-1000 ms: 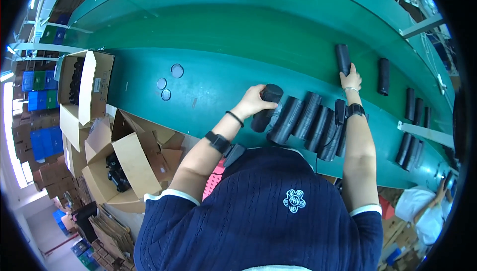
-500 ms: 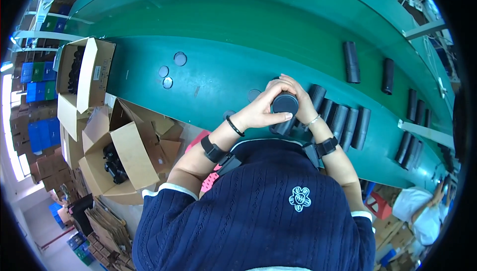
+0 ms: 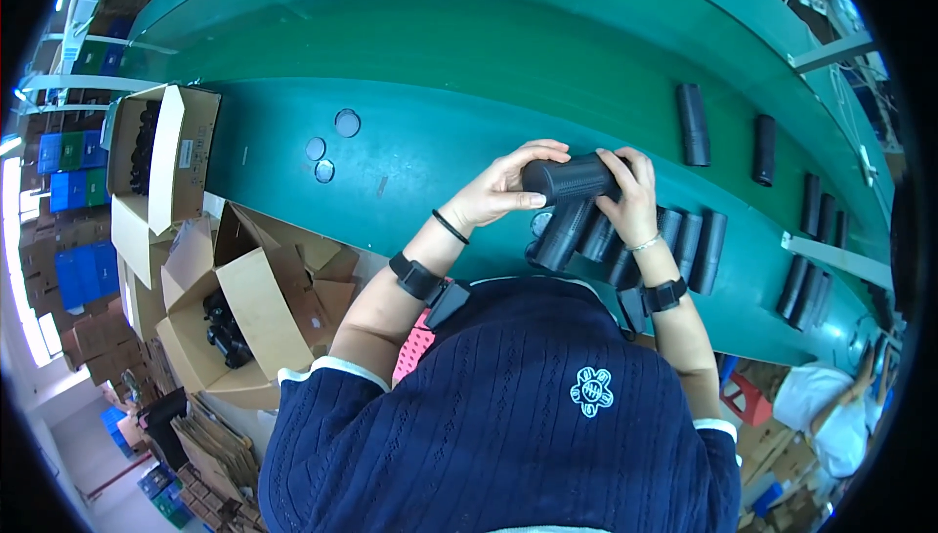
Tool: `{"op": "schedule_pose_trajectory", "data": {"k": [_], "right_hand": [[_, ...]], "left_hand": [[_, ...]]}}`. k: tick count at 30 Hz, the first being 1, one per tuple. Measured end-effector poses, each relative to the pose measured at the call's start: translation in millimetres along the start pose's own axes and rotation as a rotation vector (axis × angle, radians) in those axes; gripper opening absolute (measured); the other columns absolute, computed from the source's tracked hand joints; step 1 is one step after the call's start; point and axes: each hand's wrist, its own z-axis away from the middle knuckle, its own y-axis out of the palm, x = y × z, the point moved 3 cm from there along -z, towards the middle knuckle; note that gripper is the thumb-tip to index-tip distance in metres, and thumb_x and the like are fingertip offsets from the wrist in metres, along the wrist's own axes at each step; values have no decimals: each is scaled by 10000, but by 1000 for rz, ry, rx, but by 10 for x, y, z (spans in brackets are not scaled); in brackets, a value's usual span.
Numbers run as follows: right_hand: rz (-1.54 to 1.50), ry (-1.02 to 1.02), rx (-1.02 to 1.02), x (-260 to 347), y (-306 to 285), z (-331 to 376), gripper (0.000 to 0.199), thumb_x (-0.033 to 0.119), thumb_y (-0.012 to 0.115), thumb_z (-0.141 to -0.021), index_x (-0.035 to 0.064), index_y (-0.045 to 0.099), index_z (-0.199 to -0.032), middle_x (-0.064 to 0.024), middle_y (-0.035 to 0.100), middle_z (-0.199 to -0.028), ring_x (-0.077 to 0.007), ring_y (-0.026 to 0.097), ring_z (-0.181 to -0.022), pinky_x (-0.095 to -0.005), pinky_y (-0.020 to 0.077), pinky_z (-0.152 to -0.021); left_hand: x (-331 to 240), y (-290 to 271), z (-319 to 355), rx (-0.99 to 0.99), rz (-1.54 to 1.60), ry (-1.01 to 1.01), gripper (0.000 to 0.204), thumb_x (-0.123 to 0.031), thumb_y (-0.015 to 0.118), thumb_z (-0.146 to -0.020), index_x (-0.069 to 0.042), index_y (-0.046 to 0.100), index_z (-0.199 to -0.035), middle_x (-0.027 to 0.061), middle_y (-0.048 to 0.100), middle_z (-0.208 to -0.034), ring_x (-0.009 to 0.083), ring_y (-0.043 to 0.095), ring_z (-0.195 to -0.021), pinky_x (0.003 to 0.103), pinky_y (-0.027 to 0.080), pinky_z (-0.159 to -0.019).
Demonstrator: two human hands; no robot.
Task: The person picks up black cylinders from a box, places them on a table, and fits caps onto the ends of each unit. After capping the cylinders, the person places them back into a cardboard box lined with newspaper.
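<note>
A black ribbed cylinder [image 3: 572, 179] lies sideways between my two hands, above the green work surface. My left hand [image 3: 503, 184] closes round its left end, thumb below and fingers above. At the other end, my right hand [image 3: 633, 199] grips it with the fingers on top and the thumb underneath. Under and beside it, a row of similar black cylinders [image 3: 708, 252] rests near my body, partly hidden by the right hand and forearm. A small round disc [image 3: 540, 224] shows just below the held cylinder.
Several dark round caps [image 3: 347, 123] lie left on the green table [image 3: 430, 152]. More cylinders [image 3: 693, 125] stand or lie on the belt beyond and at right. Open cartons [image 3: 266, 303] with black parts are at left. A metal bracket [image 3: 840, 264] crosses the right side.
The cylinder has turned from end-on to lying sideways. My hands have moved apart to its two ends, and more of the row beneath now shows.
</note>
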Motion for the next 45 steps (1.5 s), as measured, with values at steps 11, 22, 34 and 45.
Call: {"op": "schedule_pose_trajectory", "data": {"k": [11,22,34,45], "right_hand": [[352,531,-46,-1384,0,-591,578,322,729,-783,126,449,-1249,-202,646,-1045,-416,628,-932,-484,505,-799],[-804,480,382,-866,138,-244,567,79,747,-737,104,543,-1266,-51,569,-1197,-127,545,-997,-248,487,-817],[-655,177,312,168,371,93,739,6,784,-648,51,479,-1320,-138,544,-1218,-273,520,-1179,-366,405,-1014],[-181,253,-123,-681,-127,-245,716,69,794,-615,48,506,-1270,-160,534,-1129,-350,523,-1090,-399,425,-959]], "left_hand": [[1213,34,-399,-270,-1035,-317,928,-515,733,-764,109,354,-1337,304,508,-1219,379,567,-1062,413,483,-889],[494,126,-143,-139,15,-350,708,59,739,-701,-45,413,-1322,82,556,-1175,156,545,-1099,319,450,-959],[-68,166,3,-7,145,68,631,-129,772,-672,-55,480,-1226,106,511,-1236,227,483,-1195,352,353,-1047],[1234,114,-618,-325,-771,-424,948,-522,748,-740,43,311,-1364,244,430,-1272,352,482,-1162,408,423,-975]]}}
